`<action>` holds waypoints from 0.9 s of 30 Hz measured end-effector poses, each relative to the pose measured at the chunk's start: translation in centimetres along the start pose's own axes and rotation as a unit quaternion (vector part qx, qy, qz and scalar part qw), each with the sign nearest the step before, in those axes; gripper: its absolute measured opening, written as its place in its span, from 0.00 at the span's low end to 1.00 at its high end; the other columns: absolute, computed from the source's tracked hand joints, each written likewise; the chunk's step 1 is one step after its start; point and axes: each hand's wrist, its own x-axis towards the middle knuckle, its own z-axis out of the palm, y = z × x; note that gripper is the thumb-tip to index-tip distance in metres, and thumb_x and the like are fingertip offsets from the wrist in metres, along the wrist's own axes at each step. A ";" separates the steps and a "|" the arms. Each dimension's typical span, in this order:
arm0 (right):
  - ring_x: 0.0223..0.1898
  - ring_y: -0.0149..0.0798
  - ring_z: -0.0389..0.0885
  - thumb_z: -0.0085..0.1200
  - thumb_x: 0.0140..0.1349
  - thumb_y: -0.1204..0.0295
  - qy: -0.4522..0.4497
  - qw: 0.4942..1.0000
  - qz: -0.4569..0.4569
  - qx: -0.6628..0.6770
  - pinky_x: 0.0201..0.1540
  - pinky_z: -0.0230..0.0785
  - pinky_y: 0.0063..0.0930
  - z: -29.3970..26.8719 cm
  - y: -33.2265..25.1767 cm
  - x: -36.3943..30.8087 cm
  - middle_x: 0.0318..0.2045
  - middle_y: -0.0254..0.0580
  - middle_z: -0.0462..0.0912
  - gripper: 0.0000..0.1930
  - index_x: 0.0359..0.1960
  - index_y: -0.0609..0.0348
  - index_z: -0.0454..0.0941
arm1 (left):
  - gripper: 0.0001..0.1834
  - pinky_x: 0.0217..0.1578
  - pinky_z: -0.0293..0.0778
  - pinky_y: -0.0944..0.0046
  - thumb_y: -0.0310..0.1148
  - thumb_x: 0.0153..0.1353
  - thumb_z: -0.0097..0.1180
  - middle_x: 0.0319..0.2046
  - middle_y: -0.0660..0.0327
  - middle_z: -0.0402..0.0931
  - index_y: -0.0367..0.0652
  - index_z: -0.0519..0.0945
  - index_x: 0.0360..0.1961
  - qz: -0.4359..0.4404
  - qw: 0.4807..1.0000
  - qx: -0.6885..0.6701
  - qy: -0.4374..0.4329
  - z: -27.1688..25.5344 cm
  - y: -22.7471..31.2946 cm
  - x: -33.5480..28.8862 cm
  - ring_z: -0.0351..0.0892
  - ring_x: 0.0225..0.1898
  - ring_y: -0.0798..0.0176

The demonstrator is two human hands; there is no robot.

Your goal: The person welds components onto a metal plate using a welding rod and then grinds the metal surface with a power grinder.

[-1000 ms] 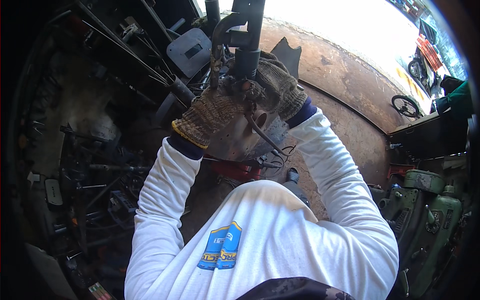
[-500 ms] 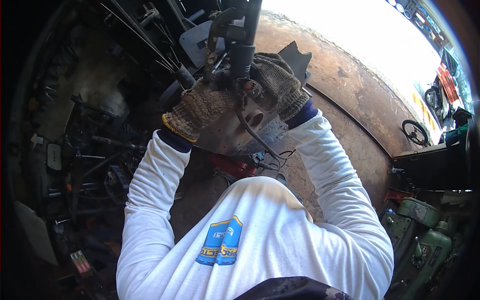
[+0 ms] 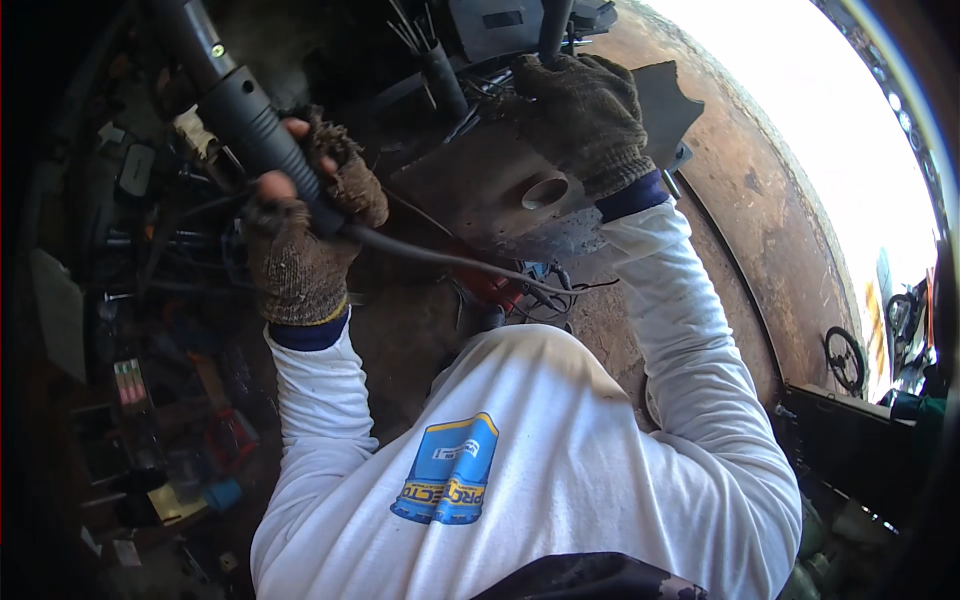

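Observation:
My left hand (image 3: 305, 235), in a brown knit glove with bare fingertips showing, grips a dark corded tool (image 3: 262, 125). The tool has a ribbed cylindrical handle, and its far end runs out at the upper left. Its cable (image 3: 430, 252) sags rightward from the handle. In another knit glove, my right hand (image 3: 590, 120) is closed at the far side of a dark metal plate (image 3: 450, 185). A dark rod (image 3: 555, 28) rises by its fingers, but whether it is held is hidden. A short pipe ring (image 3: 545, 193) stands on the plate near that hand.
A dark cup with thin rods (image 3: 440, 80) stands beyond the plate. Below the plate are a red object (image 3: 490, 285) and tangled cables. Tools and metal parts crowd the left side. On the right lie a brown floor (image 3: 755, 210) and a small wheel (image 3: 844, 358).
My left hand has swung left and nearer with the corded tool, which has gone from upright to tilted. My right hand stays at the plate, and the view has shifted.

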 end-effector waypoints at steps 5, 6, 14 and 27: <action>0.33 0.47 0.81 0.57 0.58 0.57 -0.084 0.996 -0.015 -0.028 0.35 0.73 0.42 -0.7 -1.0 0.3 0.29 0.41 0.81 0.13 0.39 0.49 0.81 | 0.31 0.32 0.73 0.59 0.46 0.54 0.68 0.42 0.61 0.73 0.52 0.70 0.56 0.000 0.994 0.051 0.101 -4.1 3.8 -6.7 0.74 0.35 0.66; 0.33 0.47 0.81 0.57 0.59 0.58 -0.064 0.997 -0.046 -0.006 0.35 0.73 0.43 -0.5 -0.8 0.1 0.29 0.41 0.81 0.12 0.39 0.49 0.82 | 0.30 0.32 0.74 0.60 0.45 0.55 0.68 0.43 0.61 0.73 0.52 0.70 0.56 -0.014 0.989 0.058 0.138 -4.2 3.9 -7.8 0.75 0.36 0.66; 0.37 0.46 0.81 0.56 0.60 0.61 -0.005 0.992 -0.119 -0.035 0.40 0.73 0.39 1.2 0.0 -1.2 0.33 0.41 0.81 0.11 0.39 0.47 0.84 | 0.29 0.35 0.82 0.50 0.24 0.54 0.66 0.40 0.56 0.75 0.44 0.70 0.57 0.020 0.948 0.182 0.262 -8.0 1.5 -14.0 0.79 0.34 0.60; 0.42 0.41 0.82 0.60 0.54 0.58 0.020 0.993 0.035 -0.109 0.60 0.62 0.43 2.6 -2.5 0.1 0.36 0.34 0.86 0.28 0.60 0.41 0.74 | 0.26 0.38 0.77 0.69 0.25 0.51 0.68 0.37 0.64 0.73 0.43 0.72 0.51 -0.174 0.944 0.211 0.183 -21.3 -1.8 -14.0 0.75 0.36 0.69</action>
